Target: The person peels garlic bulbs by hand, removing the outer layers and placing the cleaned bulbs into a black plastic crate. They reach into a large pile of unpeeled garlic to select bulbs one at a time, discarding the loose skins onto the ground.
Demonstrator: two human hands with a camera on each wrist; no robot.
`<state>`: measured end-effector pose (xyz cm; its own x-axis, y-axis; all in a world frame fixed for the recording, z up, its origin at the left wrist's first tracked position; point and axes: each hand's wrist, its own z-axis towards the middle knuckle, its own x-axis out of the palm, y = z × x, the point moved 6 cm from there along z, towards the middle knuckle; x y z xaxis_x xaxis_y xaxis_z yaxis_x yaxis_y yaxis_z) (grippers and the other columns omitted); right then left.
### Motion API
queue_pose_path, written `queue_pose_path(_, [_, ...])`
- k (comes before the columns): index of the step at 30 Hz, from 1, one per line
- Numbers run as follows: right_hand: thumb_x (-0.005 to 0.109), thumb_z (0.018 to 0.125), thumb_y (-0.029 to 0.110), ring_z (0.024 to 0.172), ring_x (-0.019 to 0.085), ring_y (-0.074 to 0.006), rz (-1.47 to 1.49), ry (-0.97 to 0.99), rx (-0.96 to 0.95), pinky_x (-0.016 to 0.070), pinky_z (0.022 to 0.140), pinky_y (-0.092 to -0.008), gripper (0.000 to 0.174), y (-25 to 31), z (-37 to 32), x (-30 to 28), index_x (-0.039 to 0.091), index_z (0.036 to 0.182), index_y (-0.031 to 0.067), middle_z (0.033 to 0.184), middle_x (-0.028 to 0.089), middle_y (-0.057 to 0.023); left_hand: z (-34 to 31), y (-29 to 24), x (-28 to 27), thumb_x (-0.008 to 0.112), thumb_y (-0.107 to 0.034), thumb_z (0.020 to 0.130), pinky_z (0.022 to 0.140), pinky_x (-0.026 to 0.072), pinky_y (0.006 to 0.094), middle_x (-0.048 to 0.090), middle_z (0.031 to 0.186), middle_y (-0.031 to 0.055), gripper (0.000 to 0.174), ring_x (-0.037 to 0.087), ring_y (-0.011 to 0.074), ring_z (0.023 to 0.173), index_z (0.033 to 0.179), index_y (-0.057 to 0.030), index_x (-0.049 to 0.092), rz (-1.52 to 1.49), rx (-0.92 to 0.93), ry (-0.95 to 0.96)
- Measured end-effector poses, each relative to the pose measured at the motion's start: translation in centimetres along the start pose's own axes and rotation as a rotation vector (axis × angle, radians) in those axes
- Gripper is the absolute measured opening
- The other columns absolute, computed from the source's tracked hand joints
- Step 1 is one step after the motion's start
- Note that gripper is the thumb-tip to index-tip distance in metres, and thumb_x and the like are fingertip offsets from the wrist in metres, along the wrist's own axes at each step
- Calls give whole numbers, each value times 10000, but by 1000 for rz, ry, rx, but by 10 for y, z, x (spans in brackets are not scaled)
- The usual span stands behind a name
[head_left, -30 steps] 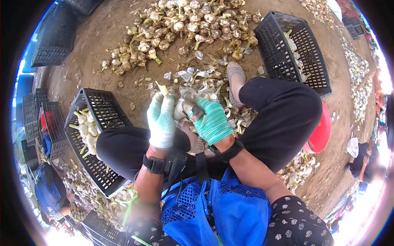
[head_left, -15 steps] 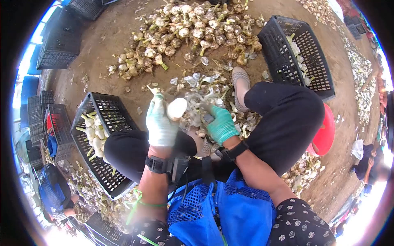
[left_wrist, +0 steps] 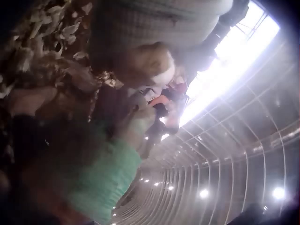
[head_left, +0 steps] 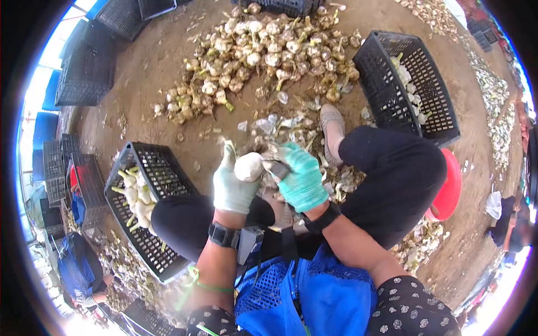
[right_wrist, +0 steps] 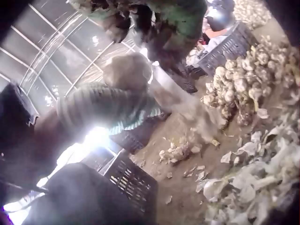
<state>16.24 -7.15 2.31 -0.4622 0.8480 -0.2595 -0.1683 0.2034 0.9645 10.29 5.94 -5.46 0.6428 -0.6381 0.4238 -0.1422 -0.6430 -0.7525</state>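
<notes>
The left hand (head_left: pixel 232 187) grasps a garlic bulb (head_left: pixel 247 167) just beside the right hand (head_left: pixel 302 177), whose fingers clasp, apparently, a grey tool (head_left: pixel 277 167). Black crates (head_left: pixel 381 87) flank the legs (head_left: pixel 392 168); heaped garlic (head_left: pixel 269 59) lies beyond.

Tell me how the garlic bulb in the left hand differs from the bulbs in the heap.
Colour: the held garlic bulb looks clean and white; the heap bulbs are mostly stained brown.
Place: the held bulb is gripped in the left hand; the heap bulbs lie piled on the ground.
Both are rounded garlic.
</notes>
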Motion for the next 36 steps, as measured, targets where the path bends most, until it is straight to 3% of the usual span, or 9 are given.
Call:
queue_pose_path(1, [652,636,156,846,523,-304,274,61,364,399,785,-380,395,-12,-1,4,514,972,1,933,535,-179,3,5,4,417,-377,825,638,471,353,558,862,139,388,550,274,713,937,-15,501,-140,-87,5])
queue_pose_path(3, [699,597,240,794,537,-330,-320,-74,-295,431,726,-362,561,3,1,0,470,1049,-2,884,538,-191,1,-2,30,403,-283,854,604,439,239,539,834,58,319,519,109,682,994,-8,486,-74,-131,-130])
queue_pose_path(6, [616,697,114,773,561,-212,686,-7,594,457,605,-245,409,-69,13,-5,466,1057,-10,895,555,-127,26,13,57,440,-293,840,729,434,289,524,966,69,336,519,188,824,1045,-29,473,26,-47,187])
queue_pose_path(12, [636,697,184,901,543,-290,1419,-635,100,511,682,-359,510,-69,54,-141,398,1114,12,1051,497,-185,117,10,70,505,-133,761,713,415,252,544,942,65,334,516,135,822,1062,8,472,520,11,96])
queue_pose_path(21, [501,802,135,572,467,-37,740,-460,628,393,510,-174,223,-115,68,-89,517,958,-23,728,553,-12,289,68,30,578,-145,715,869,345,363,375,1203,186,511,372,331,1091,1185,-99,382,1665,47,-259])
queue_pose_path(26, [445,769,-38,552,371,-4,768,-472,836,357,533,-136,236,-144,70,-71,488,1000,-53,729,486,30,300,81,51,559,-95,730,785,401,330,491,1072,163,245,497,282,920,973,-56,550,1649,493,15])
queue_pose_path(29, [459,755,-56,583,387,-7,1024,-743,921,373,550,-146,253,-157,62,-61,484,1007,-55,745,486,28,285,95,31,505,-55,760,665,449,280,561,834,75,173,547,205,707,925,-16,539,843,67,43])
queue_pose_path(31, [510,753,14,643,495,-93,925,-593,682,422,589,-217,225,-171,53,-54,507,969,-50,778,544,-30,251,100,28,484,-33,763,462,462,256,545,735,56,170,520,132,498,926,8,507,502,-140,71])
queue_pose_path(36, [568,723,217,719,544,-339,-351,-322,294,437,634,-356,246,-120,64,-58,558,826,-6,791,550,-193,100,24,125,655,-56,564,802,384,258,526,980,98,633,491,160,886,1124,70,390,806,-30,582])
